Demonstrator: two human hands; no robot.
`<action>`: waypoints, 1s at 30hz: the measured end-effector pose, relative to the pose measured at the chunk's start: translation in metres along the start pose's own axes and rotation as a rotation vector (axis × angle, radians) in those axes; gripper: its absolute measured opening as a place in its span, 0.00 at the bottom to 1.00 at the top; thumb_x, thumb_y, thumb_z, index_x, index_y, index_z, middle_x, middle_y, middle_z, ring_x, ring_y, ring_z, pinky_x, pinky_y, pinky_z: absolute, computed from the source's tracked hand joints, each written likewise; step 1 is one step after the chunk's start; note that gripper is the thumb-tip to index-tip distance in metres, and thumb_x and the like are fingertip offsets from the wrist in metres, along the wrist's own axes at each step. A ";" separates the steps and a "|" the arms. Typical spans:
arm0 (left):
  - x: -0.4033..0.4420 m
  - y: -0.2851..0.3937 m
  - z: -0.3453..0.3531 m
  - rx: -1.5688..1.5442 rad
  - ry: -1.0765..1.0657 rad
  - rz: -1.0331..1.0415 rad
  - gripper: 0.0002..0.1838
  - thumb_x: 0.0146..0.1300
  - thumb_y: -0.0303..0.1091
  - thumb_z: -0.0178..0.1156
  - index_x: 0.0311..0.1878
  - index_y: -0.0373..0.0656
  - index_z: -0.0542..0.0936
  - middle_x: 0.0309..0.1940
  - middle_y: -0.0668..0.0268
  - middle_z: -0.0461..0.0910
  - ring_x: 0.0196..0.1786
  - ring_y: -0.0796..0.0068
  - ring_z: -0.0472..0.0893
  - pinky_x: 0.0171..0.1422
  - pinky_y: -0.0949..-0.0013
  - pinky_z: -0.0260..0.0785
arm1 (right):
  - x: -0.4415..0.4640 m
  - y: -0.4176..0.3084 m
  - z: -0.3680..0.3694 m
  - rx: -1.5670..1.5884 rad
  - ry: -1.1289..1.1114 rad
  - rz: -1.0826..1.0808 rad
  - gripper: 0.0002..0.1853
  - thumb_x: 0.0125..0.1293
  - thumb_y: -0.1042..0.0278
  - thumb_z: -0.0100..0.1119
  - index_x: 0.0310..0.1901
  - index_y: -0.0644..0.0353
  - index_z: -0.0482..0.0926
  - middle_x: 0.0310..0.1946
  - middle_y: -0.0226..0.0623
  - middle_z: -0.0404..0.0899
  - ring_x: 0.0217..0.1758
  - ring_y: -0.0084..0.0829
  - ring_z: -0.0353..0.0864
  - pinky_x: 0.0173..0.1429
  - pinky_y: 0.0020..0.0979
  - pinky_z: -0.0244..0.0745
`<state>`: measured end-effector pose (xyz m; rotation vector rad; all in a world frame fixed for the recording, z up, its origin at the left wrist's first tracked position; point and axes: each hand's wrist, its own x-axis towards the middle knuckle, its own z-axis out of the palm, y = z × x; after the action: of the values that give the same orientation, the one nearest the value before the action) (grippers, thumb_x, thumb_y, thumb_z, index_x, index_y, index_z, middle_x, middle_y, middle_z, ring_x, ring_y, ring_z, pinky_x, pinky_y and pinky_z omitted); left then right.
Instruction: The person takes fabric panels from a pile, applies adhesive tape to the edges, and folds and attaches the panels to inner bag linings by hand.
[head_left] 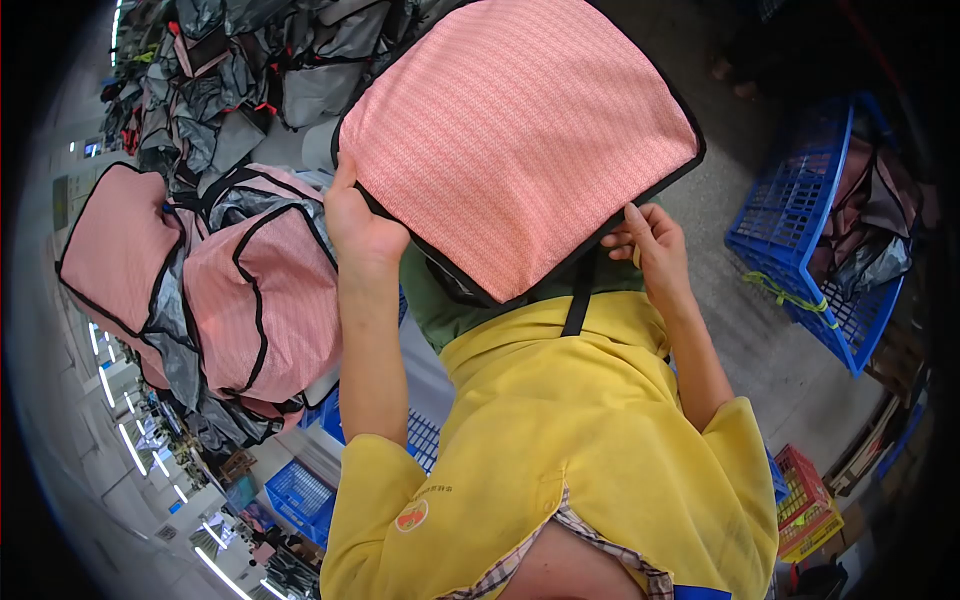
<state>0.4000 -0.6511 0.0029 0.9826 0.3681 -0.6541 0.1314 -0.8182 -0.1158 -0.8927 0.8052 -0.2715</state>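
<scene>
The pink panel [520, 150], edged in black trim, is held up in front of the yellow shirt [590, 400], above the green cloth [425, 305] over the lap; its near corner points down toward the body. The left hand [365, 228] is at its left edge, thumb up along the trim, the other fingers mostly hidden, so how far they close cannot be told; the right hand [652, 248] pinches the lower right edge, thumb on top and fingers curled beneath, nearly closed. A black strap [578, 305] hangs below the panel, between the hands; left of the left forearm lie pink bags [270, 300] with silver lining, near a heap of grey and silver pieces [225, 110]; to the right, a tilted blue crate [795, 215] holds pink and silver pieces.
</scene>
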 end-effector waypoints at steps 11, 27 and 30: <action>-0.014 0.008 -0.006 -0.033 0.010 0.039 0.25 0.79 0.48 0.42 0.67 0.41 0.72 0.68 0.58 0.74 0.69 0.54 0.72 0.75 0.48 0.61 | -0.011 -0.003 0.009 0.000 -0.029 -0.022 0.14 0.76 0.57 0.57 0.41 0.61 0.76 0.35 0.34 0.81 0.36 0.25 0.86 0.39 0.24 0.80; -0.018 0.006 -0.035 -0.082 0.052 0.026 0.25 0.77 0.47 0.48 0.68 0.41 0.71 0.69 0.60 0.72 0.71 0.56 0.70 0.76 0.48 0.58 | -0.016 0.027 0.036 -0.143 -0.195 0.001 0.15 0.75 0.58 0.58 0.41 0.62 0.72 0.34 0.33 0.80 0.34 0.25 0.86 0.35 0.24 0.80; -0.011 0.012 -0.052 -0.108 0.001 0.005 0.26 0.77 0.48 0.49 0.69 0.40 0.70 0.70 0.60 0.71 0.72 0.56 0.69 0.77 0.47 0.57 | -0.009 0.026 0.039 -0.130 -0.210 -0.002 0.14 0.76 0.58 0.57 0.42 0.62 0.71 0.34 0.33 0.79 0.35 0.24 0.86 0.35 0.24 0.80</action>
<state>0.3997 -0.5979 -0.0102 0.8811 0.3975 -0.6225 0.1507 -0.7740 -0.1170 -1.0254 0.6323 -0.1248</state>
